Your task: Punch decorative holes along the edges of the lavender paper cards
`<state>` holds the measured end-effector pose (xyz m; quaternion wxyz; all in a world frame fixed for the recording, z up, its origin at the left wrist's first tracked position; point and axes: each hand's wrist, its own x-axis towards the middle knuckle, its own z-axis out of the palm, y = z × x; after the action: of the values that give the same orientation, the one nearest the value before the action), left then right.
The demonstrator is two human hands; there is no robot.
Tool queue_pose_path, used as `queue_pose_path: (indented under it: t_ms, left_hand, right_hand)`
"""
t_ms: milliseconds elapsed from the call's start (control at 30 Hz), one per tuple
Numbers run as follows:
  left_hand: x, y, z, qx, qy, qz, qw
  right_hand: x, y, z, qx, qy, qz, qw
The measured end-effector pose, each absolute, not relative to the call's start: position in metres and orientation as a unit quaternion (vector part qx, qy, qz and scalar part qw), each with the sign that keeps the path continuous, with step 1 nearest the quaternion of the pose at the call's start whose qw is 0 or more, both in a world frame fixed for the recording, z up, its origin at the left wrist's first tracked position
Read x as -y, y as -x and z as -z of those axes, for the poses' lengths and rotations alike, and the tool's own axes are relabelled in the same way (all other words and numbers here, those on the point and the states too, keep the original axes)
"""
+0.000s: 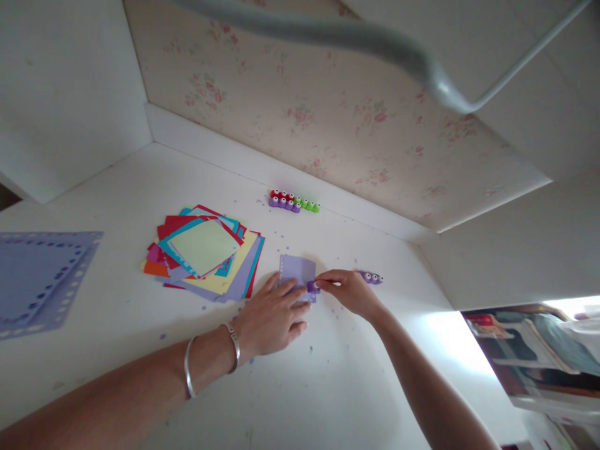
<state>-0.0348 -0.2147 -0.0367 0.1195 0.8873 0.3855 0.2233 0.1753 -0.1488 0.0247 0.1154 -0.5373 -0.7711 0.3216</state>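
A small lilac paper sheet (298, 269) lies on the white table, with punched holes along its left edge. My left hand (272, 319), wearing two silver bangles, rests flat with its fingers spread over the lower part of the sheet. At the sheet's lower right edge sits a small purple paper punch (312, 286). My right hand (349, 289) pinches this punch between thumb and fingers. Part of the punch is hidden by the fingers. Beside my right hand lie several purple punches (374, 277) in a row.
Left of the sheet is a stack of coloured paper (206, 247). Larger lilac sheets with punched borders (37, 275) lie at far left. Red, purple and green punches (285, 201) stand near the wall. Tiny punched paper bits are scattered about. A grey curved bar (328, 31) hangs overhead.
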Motion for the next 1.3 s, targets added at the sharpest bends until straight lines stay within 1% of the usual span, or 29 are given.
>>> queue_pose_path:
  t_ms: [1100, 1300]
  left_hand:
    - [0.215, 0.033, 0.038, -0.379, -0.891, -0.226, 0.110]
    - [0.215, 0.032, 0.035, -0.377, -0.889, -0.231, 0.117]
  right_hand:
    - [0.147, -0.195, -0.028, 0.767, 0.562, -0.299, 0.082]
    - [0.147, -0.197, -0.028, 0.766, 0.560, -0.303, 0.091]
